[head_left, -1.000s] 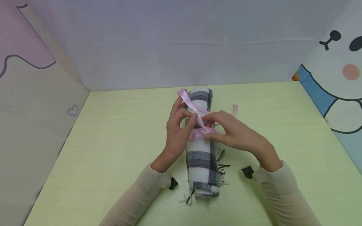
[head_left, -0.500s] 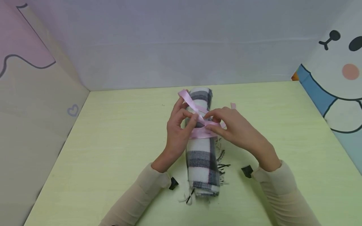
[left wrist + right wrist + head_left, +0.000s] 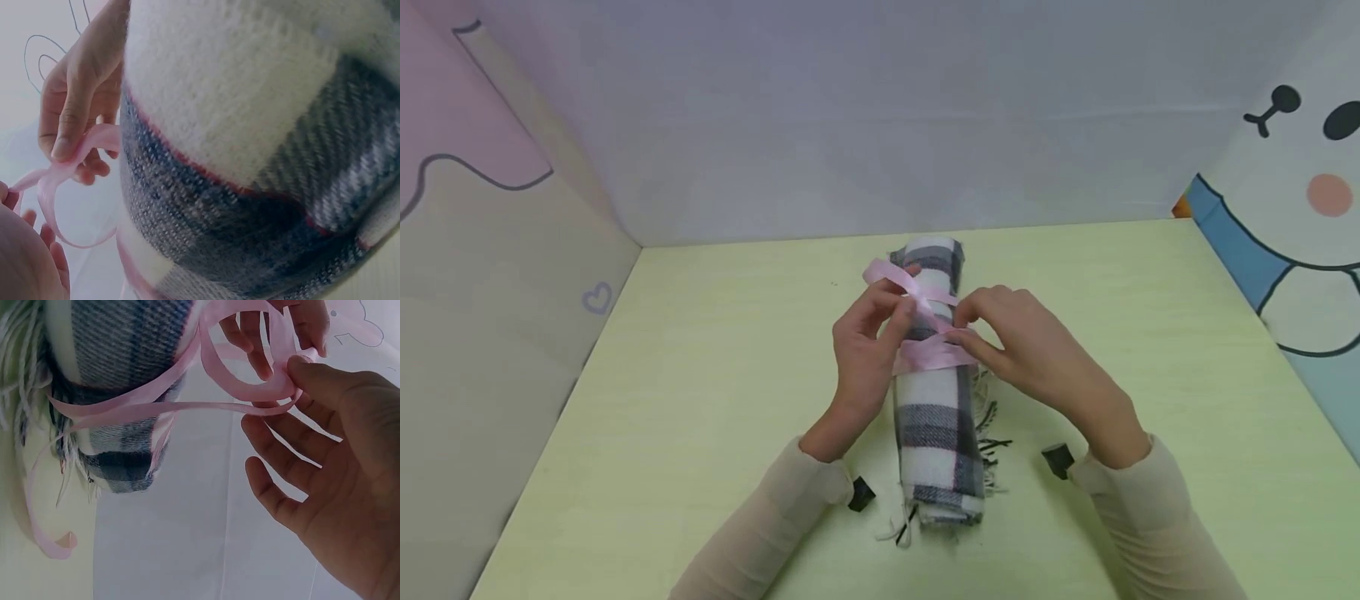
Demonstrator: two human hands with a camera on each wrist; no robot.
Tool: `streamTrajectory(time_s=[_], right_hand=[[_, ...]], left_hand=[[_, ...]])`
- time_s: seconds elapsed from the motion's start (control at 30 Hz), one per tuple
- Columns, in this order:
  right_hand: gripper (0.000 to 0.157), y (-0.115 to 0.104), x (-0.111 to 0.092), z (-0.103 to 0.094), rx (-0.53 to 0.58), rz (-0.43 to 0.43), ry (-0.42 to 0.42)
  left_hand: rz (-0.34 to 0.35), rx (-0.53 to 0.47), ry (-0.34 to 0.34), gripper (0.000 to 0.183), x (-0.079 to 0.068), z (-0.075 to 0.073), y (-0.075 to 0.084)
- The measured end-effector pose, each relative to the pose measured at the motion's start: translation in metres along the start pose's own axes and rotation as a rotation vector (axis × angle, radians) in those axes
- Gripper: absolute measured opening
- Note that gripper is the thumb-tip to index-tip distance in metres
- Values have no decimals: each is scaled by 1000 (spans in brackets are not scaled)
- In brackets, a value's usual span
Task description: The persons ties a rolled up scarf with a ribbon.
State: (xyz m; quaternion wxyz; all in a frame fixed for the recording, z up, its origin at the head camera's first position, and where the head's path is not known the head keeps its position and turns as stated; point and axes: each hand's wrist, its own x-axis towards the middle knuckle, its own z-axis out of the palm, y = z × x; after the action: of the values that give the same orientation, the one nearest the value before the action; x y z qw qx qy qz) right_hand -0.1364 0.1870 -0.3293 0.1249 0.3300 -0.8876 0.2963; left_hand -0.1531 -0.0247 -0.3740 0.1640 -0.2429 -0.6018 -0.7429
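Observation:
A rolled plaid scarf (image 3: pixel 935 425) in white, grey and dark blue lies lengthwise on the table. Round its middle runs a pink ribbon (image 3: pixel 934 355), with a loop raised above the roll. My left hand (image 3: pixel 867 354) pinches the ribbon between thumb and fingers on the left side of the scarf. From the right, my right hand (image 3: pixel 1033 350) pinches another part of the ribbon between thumb and index finger. In the right wrist view the ribbon (image 3: pixel 281 350) curves in a loop between both hands, and one loose tail (image 3: pixel 47 547) hangs beside the scarf.
Fringe (image 3: pixel 992 442) spreads along the scarf's right side. The pale yellow table (image 3: pixel 700 375) meets a light back wall (image 3: pixel 880 125), with printed panels at left and right. A small black block (image 3: pixel 861 493) sits at each sleeve cuff.
The left hand has moved slightly down and left, and the ribbon above it now bends over in a curve. The right hand has shifted a little to the right, still pinching ribbon.

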Motion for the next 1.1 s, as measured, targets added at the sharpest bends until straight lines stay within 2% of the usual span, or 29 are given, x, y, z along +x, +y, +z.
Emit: streamTrajectory(time_s=[0.17,0.4,0.63,0.73,0.87,1.1], right_hand=[[18,-3,2,-1,-26,-45,100],[18,-8,6,-9,11,-22,168],[19,-8,8,-11,20,2,172],[17,-8,7,-11,26,-9,165],[17,-9,7,-11,55,-23,176],[18,-14,8,-11,148,-14,164]], left_hand=[[-30,-66,17,30,2,3,1],[-24,-123,43,23,8,5,4],[-50,-96,118,18,10,6,5],[-67,-90,127,15,10,6,6],[-87,-46,106,14,10,7,8],[-112,177,60,13,7,10,10]])
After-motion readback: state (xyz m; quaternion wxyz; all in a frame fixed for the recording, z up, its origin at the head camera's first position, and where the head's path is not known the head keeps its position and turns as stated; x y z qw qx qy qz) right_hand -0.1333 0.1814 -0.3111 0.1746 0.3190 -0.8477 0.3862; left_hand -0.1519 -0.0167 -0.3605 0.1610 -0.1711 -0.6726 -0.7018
